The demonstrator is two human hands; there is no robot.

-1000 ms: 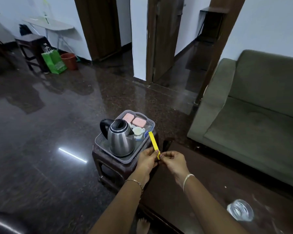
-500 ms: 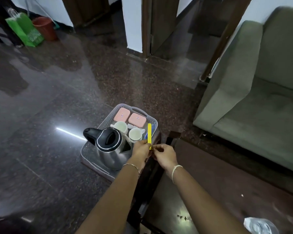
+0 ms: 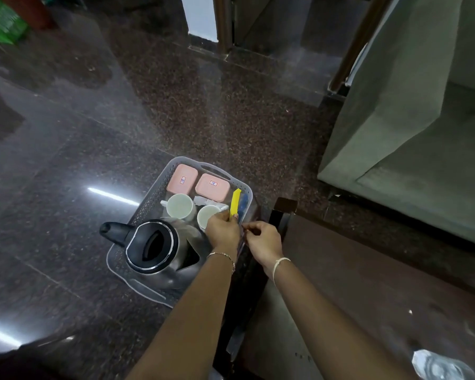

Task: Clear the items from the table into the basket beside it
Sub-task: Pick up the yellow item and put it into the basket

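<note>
A grey plastic basket (image 3: 154, 187) stands beside the dark wooden table (image 3: 354, 283). In it are a steel kettle with a black lid (image 3: 154, 242), two white cups (image 3: 180, 207), two pink boxes (image 3: 182, 179) and a blue item (image 3: 243, 205) by the right wall. My left hand (image 3: 222, 231) pinches the lower end of a yellow strip (image 3: 235, 201), which points up over the basket's right side. My right hand (image 3: 263, 242) sits just right of it at the table's corner, fingertips pinched together. Whether they hold anything is unclear.
A grey-green sofa (image 3: 409, 133) stands to the right behind the table. A crumpled clear plastic thing (image 3: 439, 366) lies on the table at the bottom right. Dark polished floor surrounds the basket; a green bag (image 3: 3, 23) is at the far left.
The view has tilted down and closer to the basket. The yellow strip has moved over the basket in my left hand, and my right hand has come off its end.
</note>
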